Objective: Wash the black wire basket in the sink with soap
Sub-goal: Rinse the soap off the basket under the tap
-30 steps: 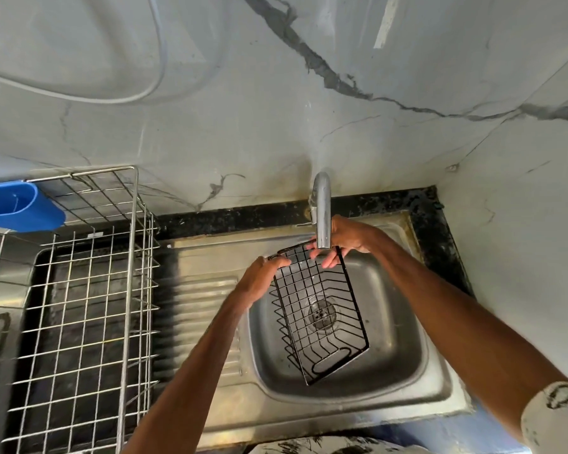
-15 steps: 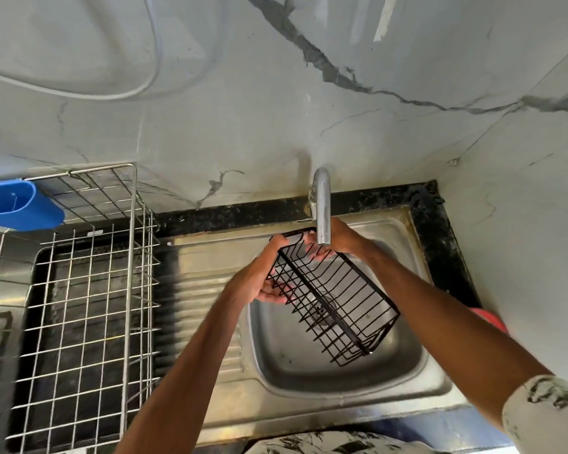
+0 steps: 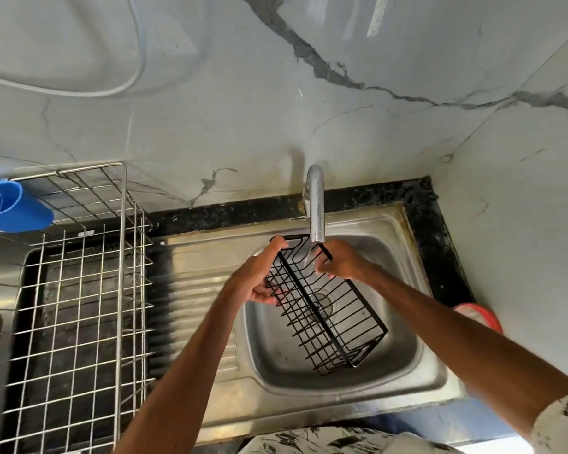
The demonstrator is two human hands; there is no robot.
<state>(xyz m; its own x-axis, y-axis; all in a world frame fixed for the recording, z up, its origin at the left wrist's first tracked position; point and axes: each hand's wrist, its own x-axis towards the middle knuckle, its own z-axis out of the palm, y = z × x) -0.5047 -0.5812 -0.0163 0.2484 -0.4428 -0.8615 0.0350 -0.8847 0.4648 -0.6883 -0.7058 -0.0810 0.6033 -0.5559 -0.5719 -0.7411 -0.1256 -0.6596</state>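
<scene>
Head view: steel sink [image 3: 407,365] fills centre, wire drying rack [image 3: 79,290] at left. Black wire basket [image 3: 335,319] held tilted over basin, upper end under tap [image 3: 316,204], clear of sink floor. Left hand [image 3: 259,276] grips long side, fingers curled round wires; right hand [image 3: 341,262] pinches top rim. Step looks like rinsing; no soap seen. Next: turn basket under spout, firm grip on wet wire.

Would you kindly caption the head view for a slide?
Left hand and right hand hold a black wire basket tilted under the tap over the steel sink.
</scene>
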